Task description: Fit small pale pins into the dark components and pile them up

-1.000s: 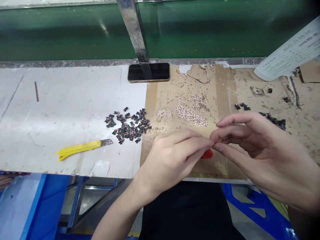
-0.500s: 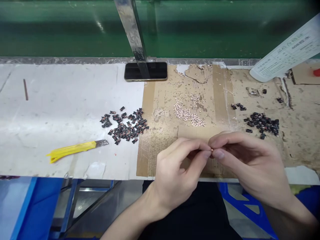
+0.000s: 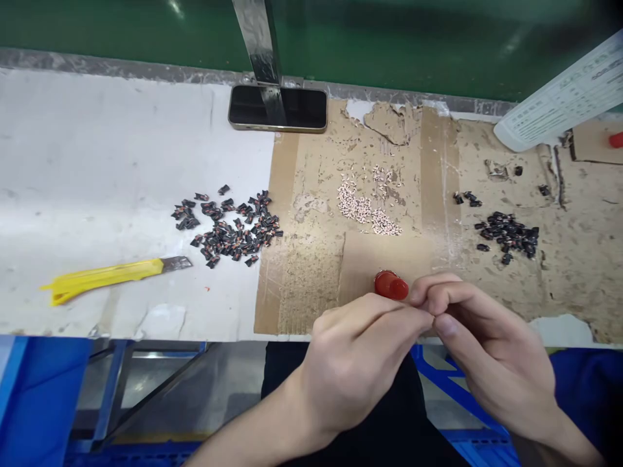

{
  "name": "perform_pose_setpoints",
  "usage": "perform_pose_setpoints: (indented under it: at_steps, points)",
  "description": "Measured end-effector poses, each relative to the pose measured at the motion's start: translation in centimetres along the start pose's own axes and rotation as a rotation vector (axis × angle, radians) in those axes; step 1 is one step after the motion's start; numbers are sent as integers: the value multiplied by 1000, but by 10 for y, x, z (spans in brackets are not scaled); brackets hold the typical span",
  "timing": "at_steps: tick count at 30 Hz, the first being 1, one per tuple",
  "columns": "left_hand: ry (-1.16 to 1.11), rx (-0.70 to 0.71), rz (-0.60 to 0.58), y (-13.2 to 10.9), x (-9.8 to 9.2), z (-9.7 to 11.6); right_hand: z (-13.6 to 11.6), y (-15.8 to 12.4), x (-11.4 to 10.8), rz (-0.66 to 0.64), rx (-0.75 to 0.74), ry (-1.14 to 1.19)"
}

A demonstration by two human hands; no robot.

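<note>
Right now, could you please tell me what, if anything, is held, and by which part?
I cannot tell: left grip and right grip meet fingertip to fingertip, hiding anything between them.

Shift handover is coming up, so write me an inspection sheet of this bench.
Surface: white sheet on the left, torn and stained cardboard in the middle and on the right.
Job's things: black pieces loosely heaped left; pale bits mid-bench; dark pieces right; red object just beyond the fingertips.
Clutter: yellow cutter, blade exposed; phone lying flat; white bottle, partly out of frame.
Grips: left grip and right grip brought together at the fingertips; anything pinched there is hidden.
Cables: nothing seen.
Surroundings: green panel and metal post behind the bench.
</note>
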State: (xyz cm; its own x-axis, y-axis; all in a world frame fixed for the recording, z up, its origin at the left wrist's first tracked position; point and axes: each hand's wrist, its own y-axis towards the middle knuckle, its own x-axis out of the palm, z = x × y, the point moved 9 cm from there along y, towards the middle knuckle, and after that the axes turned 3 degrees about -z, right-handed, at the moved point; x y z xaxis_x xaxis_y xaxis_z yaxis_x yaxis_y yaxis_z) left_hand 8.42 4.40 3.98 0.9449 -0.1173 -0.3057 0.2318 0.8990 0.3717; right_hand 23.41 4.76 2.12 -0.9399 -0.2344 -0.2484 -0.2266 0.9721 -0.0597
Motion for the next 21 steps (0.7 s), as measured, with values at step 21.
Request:
perform_pose_setpoints:
  at_steps: [21]
  points:
    - [-85, -416, 135, -20, -38, -50, 11, -3, -4, 54, -193, -758]
